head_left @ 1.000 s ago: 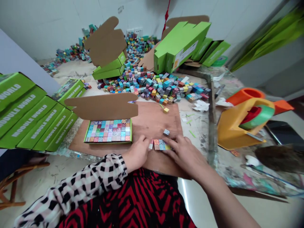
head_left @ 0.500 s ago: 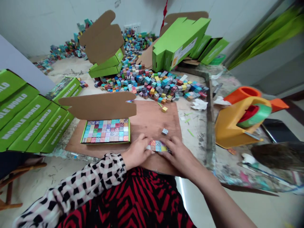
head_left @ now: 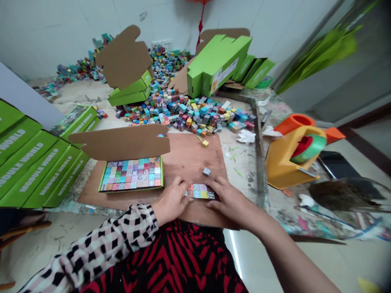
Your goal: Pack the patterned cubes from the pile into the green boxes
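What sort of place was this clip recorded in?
Probably a small packing workshop: a heap of small patterned cubes lies loose on the worktable, green MODULE WORLD boxes stand stacked at left, and a yellow tape dispenser sits at right.

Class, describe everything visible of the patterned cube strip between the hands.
The patterned cube strip is narrow and closely packed, with orange-red, pale blue, pink, yellow and dark grey squares. Its material is unclear. It lies on or just above the brown board, held endwise between the left hand and right hand.
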Tool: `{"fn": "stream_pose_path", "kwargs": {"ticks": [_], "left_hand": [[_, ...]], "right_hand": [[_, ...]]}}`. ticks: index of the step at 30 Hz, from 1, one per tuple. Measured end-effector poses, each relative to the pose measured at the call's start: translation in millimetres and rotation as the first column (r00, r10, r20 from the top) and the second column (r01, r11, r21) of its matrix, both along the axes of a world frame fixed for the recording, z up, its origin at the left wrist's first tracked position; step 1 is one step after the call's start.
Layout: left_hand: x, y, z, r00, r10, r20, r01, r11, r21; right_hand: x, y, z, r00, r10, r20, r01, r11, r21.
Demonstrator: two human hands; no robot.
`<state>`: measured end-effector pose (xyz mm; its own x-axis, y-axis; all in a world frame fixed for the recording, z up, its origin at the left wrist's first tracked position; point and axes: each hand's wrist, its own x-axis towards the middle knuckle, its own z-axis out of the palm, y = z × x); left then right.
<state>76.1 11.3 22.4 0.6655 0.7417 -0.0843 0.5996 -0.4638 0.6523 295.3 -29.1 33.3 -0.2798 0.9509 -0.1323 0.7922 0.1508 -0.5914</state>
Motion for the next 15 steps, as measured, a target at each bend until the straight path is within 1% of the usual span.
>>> {"fn": "stream_pose_path", "kwargs": {"ticks": [2, 3, 4, 6, 9, 11, 13, 15], "left_hand": [[-1, -2, -0.3, 1.000, -0.001, -0.021, 0.001, 1.000, 0.015], [0, -3, -0.6, 1.000, -0.001, -0.029, 0.002, 1.000, 0.021], [0, -3, -0.8, 0.999, 0.002, -0.035, -0.001, 1.000, 0.026], [1, -5, -1.1, 0.999, 0.017, -0.042, -0.015, 0.999, 0.032], [3, -5, -0.9, 0.998, 0.037, -0.046, -0.035, 0.998, 0.050], [3, -6, -0.7, 0.998, 0.047, -0.046, -0.044, 0.997, 0.060], [2, -6, -1.0, 0.997, 0.059, -0.046, -0.056, 0.996, 0.064], [0, -7, -1.9, 0.997, 0.062, -0.050, -0.059, 0.996, 0.061]], "right_hand": [[13, 12, 10.7, 1.000, 0.002, 0.000, -0.002, 1.000, 0.012], [20, 21, 15.1, 0.999, -0.031, 0.010, 0.030, 0.999, 0.042], [27, 32, 18.1, 0.996, -0.087, 0.030, 0.085, 0.993, 0.083], [34, 61, 18.3, 0.970, -0.232, 0.070, 0.217, 0.961, 0.173], [30, 107, 5.2, 0.943, -0.323, 0.081, 0.296, 0.924, 0.242], [21, 130, -6.7, 0.925, -0.369, 0.093, 0.336, 0.907, 0.254], [15, 142, -15.5, 0.918, -0.382, 0.104, 0.348, 0.904, 0.247], [15, 140, -18.4, 0.923, -0.370, 0.109, 0.337, 0.910, 0.241]]}}
